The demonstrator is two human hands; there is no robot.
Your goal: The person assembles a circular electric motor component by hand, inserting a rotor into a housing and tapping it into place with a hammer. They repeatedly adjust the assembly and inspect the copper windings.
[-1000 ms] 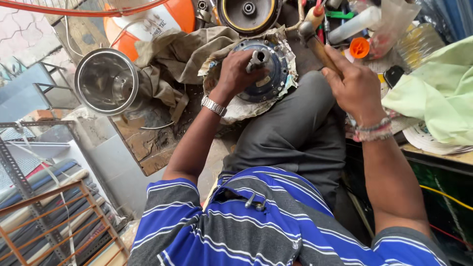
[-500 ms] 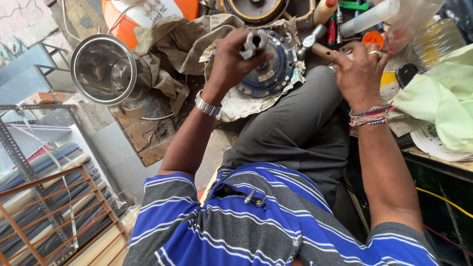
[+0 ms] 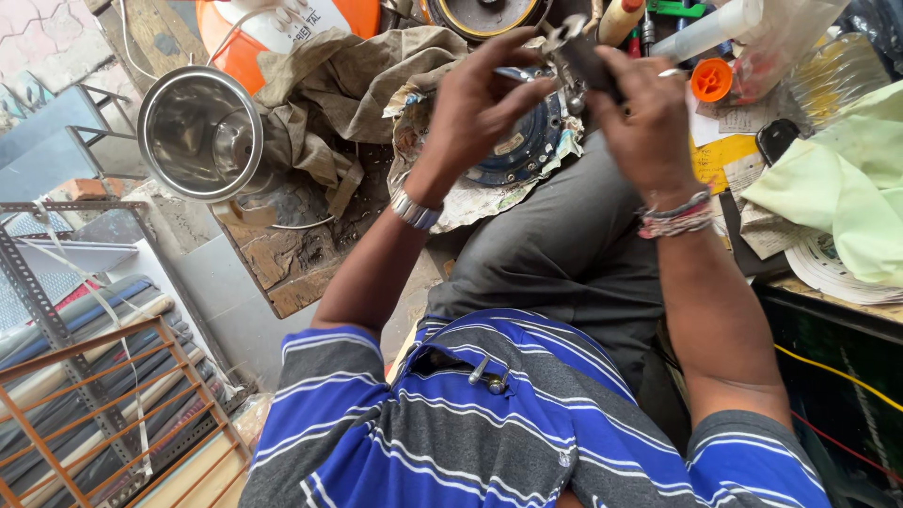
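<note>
**Both hands working a small metal part above the round blue assembly**

Head view: I am seeing the left hand (image 3: 480, 103) and the right hand (image 3: 640, 113) meeting over the lap, both closing on a small dark metal part (image 3: 572, 49). The right fingers (image 3: 616, 66) are wrapping round its body, clenched on it; the left fingertips (image 3: 541, 89) are pinching at its near end, curled but not fully closed. Just below the fingers, the round blue assembly (image 3: 522, 146) is lying on crumpled paper (image 3: 470, 188), apart from the part being held. Left of the left fingers, a steel jar (image 3: 198, 132) is resting on its side beside a rumpled cloth (image 3: 348, 75). Right of the right fingers, an orange cap (image 3: 712, 80) and a pale green cloth (image 3: 837, 179) are sitting on the bench.

I am judging this as a fitting or loosening step on the held part. The next move is calling for a steady right grip while the left fingertips are turning or seating the small end.
</note>
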